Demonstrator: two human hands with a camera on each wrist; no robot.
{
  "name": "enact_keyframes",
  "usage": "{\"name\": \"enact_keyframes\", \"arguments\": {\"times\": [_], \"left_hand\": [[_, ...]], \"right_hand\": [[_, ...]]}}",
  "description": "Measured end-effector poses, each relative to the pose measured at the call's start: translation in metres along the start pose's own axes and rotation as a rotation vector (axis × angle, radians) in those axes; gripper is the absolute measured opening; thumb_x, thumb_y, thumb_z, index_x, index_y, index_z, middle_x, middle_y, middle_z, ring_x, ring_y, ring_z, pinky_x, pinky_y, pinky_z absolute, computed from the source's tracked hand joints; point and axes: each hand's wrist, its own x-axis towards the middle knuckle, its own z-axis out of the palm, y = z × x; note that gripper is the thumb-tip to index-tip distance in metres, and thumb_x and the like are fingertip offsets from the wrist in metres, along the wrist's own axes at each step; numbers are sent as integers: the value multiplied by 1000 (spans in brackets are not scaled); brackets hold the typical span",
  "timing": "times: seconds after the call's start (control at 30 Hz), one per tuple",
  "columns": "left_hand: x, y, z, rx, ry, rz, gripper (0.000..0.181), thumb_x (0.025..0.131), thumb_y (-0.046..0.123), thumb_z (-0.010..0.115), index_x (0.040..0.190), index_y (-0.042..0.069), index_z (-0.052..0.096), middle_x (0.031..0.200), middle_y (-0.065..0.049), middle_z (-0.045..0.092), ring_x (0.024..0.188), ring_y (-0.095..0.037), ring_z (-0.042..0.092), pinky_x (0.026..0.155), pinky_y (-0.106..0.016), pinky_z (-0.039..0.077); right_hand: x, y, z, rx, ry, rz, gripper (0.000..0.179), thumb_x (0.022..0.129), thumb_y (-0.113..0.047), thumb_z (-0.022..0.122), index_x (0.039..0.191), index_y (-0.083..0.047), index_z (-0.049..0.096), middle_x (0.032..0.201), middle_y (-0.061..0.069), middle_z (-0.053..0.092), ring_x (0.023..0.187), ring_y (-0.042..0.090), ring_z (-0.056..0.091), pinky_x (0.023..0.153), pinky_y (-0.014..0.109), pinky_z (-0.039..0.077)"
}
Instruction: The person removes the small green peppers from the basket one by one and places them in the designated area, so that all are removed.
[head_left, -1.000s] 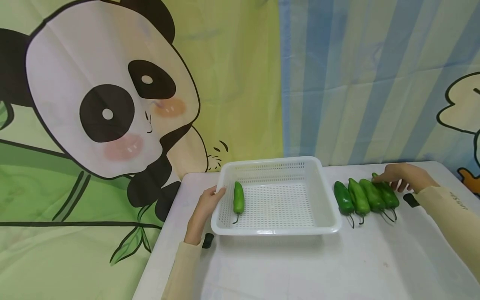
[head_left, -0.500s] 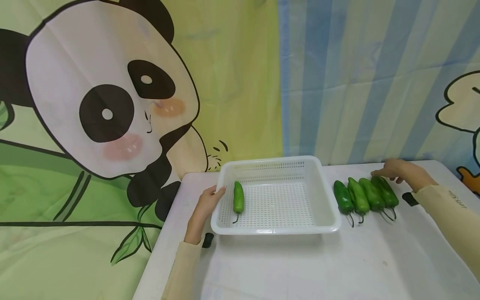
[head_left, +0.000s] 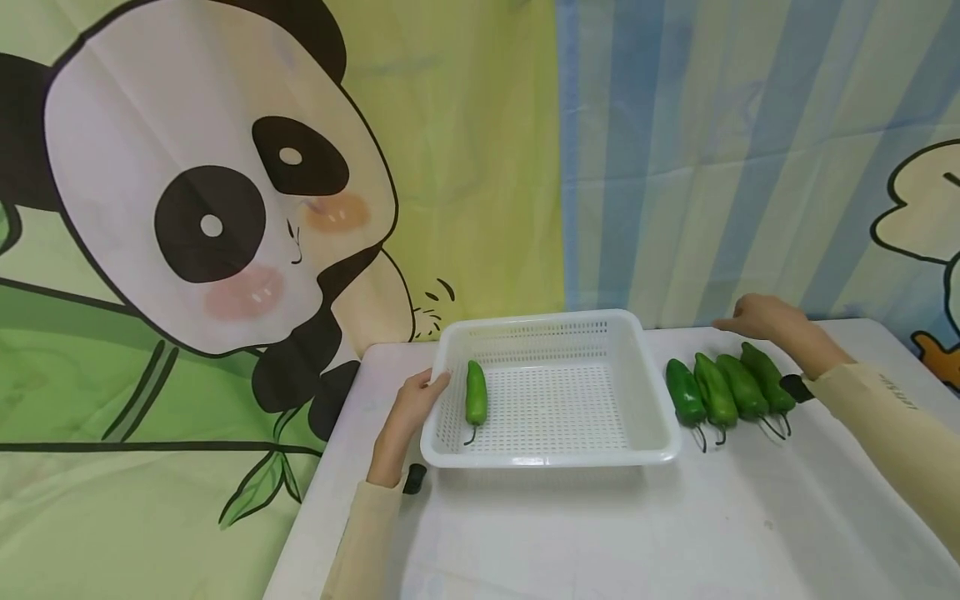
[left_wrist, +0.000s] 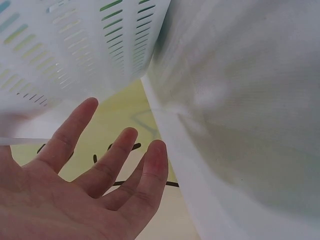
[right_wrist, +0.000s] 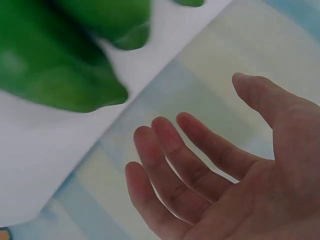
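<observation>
A white plastic basket [head_left: 551, 460] with slotted walls stands mid-table, one green pepper [head_left: 476, 396] lying inside near its left wall. At the basket's left end my left hand [head_left: 407, 417] holds the rim, thumb over the edge; in the left wrist view the other fingers [left_wrist: 154, 162] spread outside the slotted wall [left_wrist: 120, 35]. Several green peppers lie in a row to the right, stems toward me; the rightmost pepper [head_left: 767, 377] is nearest my right hand [head_left: 783, 329]. That hand hovers behind the row, holding nothing, its fingers loosely bent in the right wrist view.
The white table [head_left: 600, 533] ends at a hanging cloth [head_left: 480, 167] printed with a panda and stripes. A small black device [head_left: 414, 479] sits at the left wrist and a black strap piece [head_left: 797, 387] at the right.
My right hand has lifted off the rightmost pepper and moved back and slightly left, away from the row. The left hand and basket stay in place.
</observation>
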Motion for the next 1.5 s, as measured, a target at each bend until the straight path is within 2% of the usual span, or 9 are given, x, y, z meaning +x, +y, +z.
{"name": "enact_keyframes", "arguments": {"times": [0.07,0.2,0.3,0.5,0.7,0.83,0.97,1.17,1.5], "left_hand": [[0,0,0,-1,-2,2,55,100,50,55,143,15,56,110,-14,74,83,-21,75,66,-36,63],[0,-1,-1,-6,-4,2,55,100,50,55,143,15,56,109,-14,74,83,-22,75,67,-36,63],[0,-2,-2,-12,-7,2,55,100,50,55,143,16,55,109,-14,74,82,-22,75,66,-36,63],[0,-1,-1,-9,-15,-3,55,101,50,55,144,16,54,110,-14,73,82,-22,75,65,-36,63],[-2,1,1,0,-9,-5,54,101,48,54,144,15,54,111,-15,74,82,-23,75,65,-37,63],[-1,2,1,14,-12,-9,54,101,47,54,144,14,55,111,-15,73,83,-22,75,66,-37,63],[-2,5,-1,33,1,-3,54,101,46,54,143,12,55,110,-16,73,83,-23,75,66,-37,63],[-2,6,-2,45,4,-13,53,102,46,54,144,13,55,111,-15,73,83,-22,74,67,-36,63],[1,5,-1,48,0,-10,55,101,46,54,145,12,54,111,-16,73,83,-22,74,66,-36,63]], "right_hand": [[-1,-11,-3,14,27,-11,65,100,-40,55,120,22,54,114,39,60,95,47,62,75,53,54],[-3,-39,-9,24,58,-49,58,101,-38,56,117,17,57,107,33,63,85,37,62,69,47,53],[-5,-59,-10,21,81,-91,56,101,-38,57,118,15,58,108,32,63,83,34,62,68,46,53],[-8,-96,-2,28,130,-166,49,99,-33,61,118,12,60,109,29,67,80,29,65,65,44,55],[-13,-132,2,15,146,-200,39,98,-29,62,117,5,63,107,24,68,78,26,64,61,40,53],[-14,-153,7,-7,170,-250,32,100,-25,59,115,2,64,108,21,69,78,24,64,63,40,53],[-12,-172,20,13,196,-322,27,99,-23,59,111,0,67,101,16,70,77,22,63,66,39,53],[-10,-202,41,61,107,-379,23,99,-24,60,107,-3,68,100,13,71,79,21,64,68,36,53],[-11,-245,63,-97,-62,-338,22,97,-30,65,101,-8,67,93,6,69,72,18,57,63,32,49]]}}
